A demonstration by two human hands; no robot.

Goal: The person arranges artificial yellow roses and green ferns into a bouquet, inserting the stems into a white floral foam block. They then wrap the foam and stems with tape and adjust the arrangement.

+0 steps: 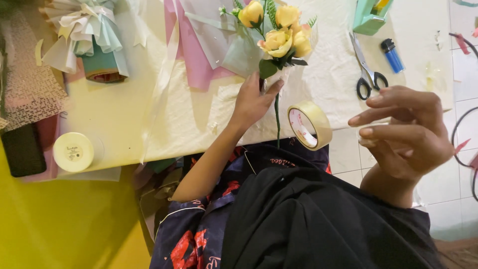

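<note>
**Bouquet in one hand, tape roll hanging between the two**

The tabletop (124,114) is covered in pale wrapping sheets. Left hand (254,102) is clamped round the stems of the yellow rose bouquet (279,35); its long axis runs straight up from the fist, blooms pointing away from the person. The tape roll (311,124) sits just beside that fist, between both hands. Right hand (406,132) hovers off the edge, fingers loosely curled, holding nothing I can see. Scissors (367,69) lie above it.
</note>
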